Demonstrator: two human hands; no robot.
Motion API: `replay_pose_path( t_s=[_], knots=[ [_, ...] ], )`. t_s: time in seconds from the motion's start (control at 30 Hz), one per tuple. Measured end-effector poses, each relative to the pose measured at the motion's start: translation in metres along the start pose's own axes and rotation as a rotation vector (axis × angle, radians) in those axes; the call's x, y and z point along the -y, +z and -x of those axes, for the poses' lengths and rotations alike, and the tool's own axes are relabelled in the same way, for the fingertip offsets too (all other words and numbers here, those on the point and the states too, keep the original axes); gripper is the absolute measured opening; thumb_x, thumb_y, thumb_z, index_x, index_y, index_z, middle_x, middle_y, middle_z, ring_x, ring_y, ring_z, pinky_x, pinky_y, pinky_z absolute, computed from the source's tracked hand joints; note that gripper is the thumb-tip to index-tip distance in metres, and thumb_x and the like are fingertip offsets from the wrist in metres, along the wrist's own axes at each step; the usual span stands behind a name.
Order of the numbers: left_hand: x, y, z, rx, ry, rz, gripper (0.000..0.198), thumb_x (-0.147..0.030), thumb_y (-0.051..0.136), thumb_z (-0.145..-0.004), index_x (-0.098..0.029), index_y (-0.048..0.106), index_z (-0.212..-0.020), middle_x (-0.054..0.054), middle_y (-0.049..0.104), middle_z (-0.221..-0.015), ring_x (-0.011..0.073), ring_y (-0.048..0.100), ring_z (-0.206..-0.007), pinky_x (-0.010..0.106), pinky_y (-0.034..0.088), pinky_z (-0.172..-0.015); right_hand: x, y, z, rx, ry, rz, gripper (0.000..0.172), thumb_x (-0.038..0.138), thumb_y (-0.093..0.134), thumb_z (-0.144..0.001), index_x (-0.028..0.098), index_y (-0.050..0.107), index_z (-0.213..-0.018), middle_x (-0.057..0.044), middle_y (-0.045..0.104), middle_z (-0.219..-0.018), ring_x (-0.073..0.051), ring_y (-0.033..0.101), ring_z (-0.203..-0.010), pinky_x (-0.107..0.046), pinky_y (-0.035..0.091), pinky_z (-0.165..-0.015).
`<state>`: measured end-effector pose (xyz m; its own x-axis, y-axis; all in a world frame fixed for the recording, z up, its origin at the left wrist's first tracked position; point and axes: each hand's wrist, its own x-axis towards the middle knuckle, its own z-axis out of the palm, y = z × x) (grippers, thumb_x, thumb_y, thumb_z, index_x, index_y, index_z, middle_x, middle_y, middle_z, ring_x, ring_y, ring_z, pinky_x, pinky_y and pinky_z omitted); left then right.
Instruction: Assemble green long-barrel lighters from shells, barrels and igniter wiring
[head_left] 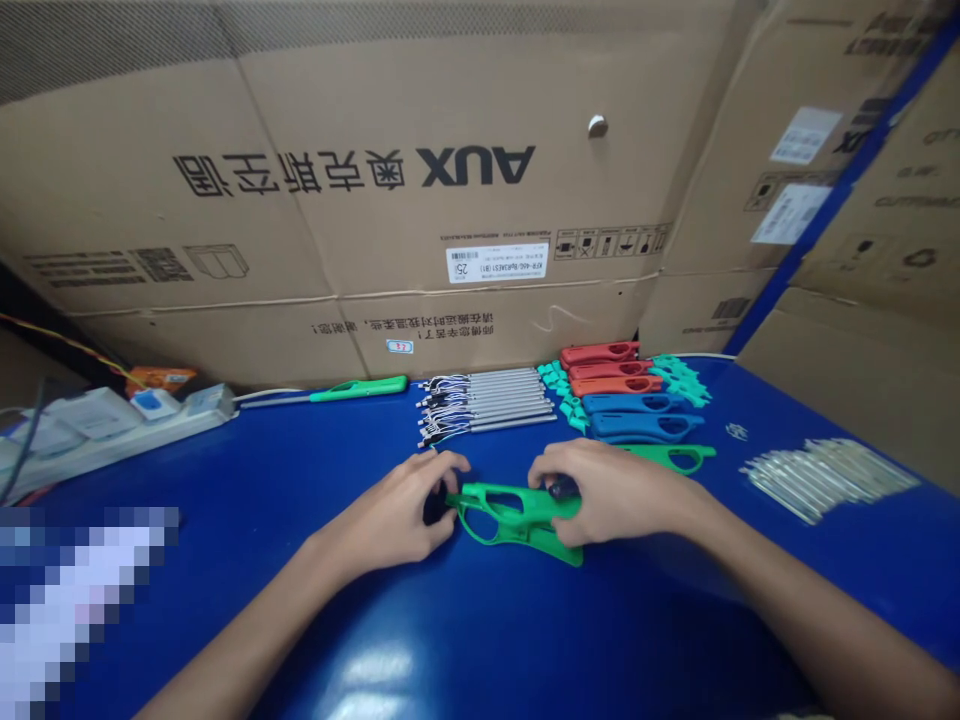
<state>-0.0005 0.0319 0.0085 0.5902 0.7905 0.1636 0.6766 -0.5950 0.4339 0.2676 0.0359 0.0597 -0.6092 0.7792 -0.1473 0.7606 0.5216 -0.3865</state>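
Observation:
Two overlapping pieces of a green lighter casing (517,512), with a finger-loop opening and an oblong slot, are at the middle of the blue table. My left hand (409,510) pinches the casing's left tip between thumb and fingers. Around the right part of the casing, my right hand (604,492) is closed, its thumb below and fingers above. A small dark thing (564,488) shows under the right fingers; its kind cannot be made out. Just behind my right hand lies another green casing (675,458), partly hidden by it.
Behind are metal rods with wires (502,397), blue casings (641,427), red casings (600,353) and small teal parts (679,378). Clear plastic-looking sticks (817,477) lie right. A green long-nosed lighter (360,389) and a power strip (202,405) are back left. Cardboard (360,230) walls the table.

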Motion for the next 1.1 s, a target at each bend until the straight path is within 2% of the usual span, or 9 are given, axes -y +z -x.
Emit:
replay_pose_path(
  t_s=[0.13, 0.47, 0.73, 1.1],
  knots=[
    [-0.001, -0.001, -0.001, 0.023, -0.028, 0.011, 0.035, -0.021, 0.056, -0.081, -0.022, 0.053, -0.115, 0.001, 0.064, -0.092, 0.0192, 0.062, -0.086, 0.034, 0.05, -0.079, 0.005, 0.008, -0.001, 0.0, -0.057, 0.007, 0.028, 0.025, 0.067, -0.064, 0.022, 0.066, -0.092, 0.0, 0.062, -0.086, -0.016, 0.054, -0.075, -0.025, 0.037, -0.062],
    [-0.002, -0.005, -0.003, 0.054, 0.003, -0.001, 0.026, -0.022, 0.056, -0.081, -0.02, 0.064, -0.106, 0.002, 0.067, -0.091, 0.019, 0.062, -0.083, 0.034, 0.048, -0.08, 0.002, 0.02, -0.008, -0.057, -0.081, 0.011, 0.035, 0.024, 0.062, -0.07, 0.02, 0.068, -0.104, -0.004, 0.062, -0.095, -0.018, 0.058, -0.079, -0.029, 0.04, -0.069],
    [-0.006, -0.012, -0.004, 0.095, 0.002, -0.025, 0.014, -0.018, 0.057, -0.079, -0.02, 0.067, -0.09, 0.001, 0.07, -0.089, 0.0192, 0.062, -0.083, 0.035, 0.045, -0.084, 0.002, 0.022, -0.011, -0.037, -0.1, 0.0, 0.032, 0.022, 0.063, -0.07, 0.02, 0.069, -0.101, -0.003, 0.061, -0.092, -0.018, 0.059, -0.079, -0.029, 0.042, -0.069],
    [-0.002, -0.015, -0.002, 0.107, 0.034, -0.056, 0.013, -0.018, 0.059, -0.08, -0.02, 0.069, -0.088, 0.001, 0.07, -0.086, 0.0186, 0.062, -0.082, 0.034, 0.043, -0.084, 0.002, 0.023, -0.011, -0.029, -0.105, -0.032, 0.033, 0.02, 0.064, -0.073, 0.019, 0.069, -0.105, -0.004, 0.061, -0.096, -0.018, 0.06, -0.082, -0.03, 0.044, -0.074]
  ],
)
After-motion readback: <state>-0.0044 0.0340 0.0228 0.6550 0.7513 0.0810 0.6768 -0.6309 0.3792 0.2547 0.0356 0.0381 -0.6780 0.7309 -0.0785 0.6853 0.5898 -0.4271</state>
